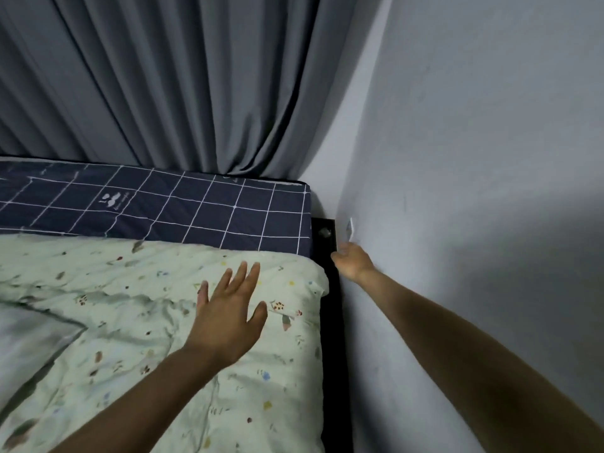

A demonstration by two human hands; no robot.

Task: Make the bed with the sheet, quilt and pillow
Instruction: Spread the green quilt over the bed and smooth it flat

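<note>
A pale green quilt [147, 322] with small printed motifs covers the near part of the bed. Beyond it lies the navy sheet [202, 210] with a white grid, stretched flat to the mattress corner. My left hand [228, 312] is spread flat with straight fingers over the quilt near its far right corner. My right hand [351, 261] reaches along the wall to the black bed frame [330, 289], its fingers curled at the frame's edge; whether it holds anything is hidden. No pillow is in view.
Grey curtains [163, 83] hang behind the head of the bed. A pale wall [474, 158] runs close along the bed's right side, leaving a narrow gap. A small white fitting [349, 228] sticks out of the wall just above my right hand.
</note>
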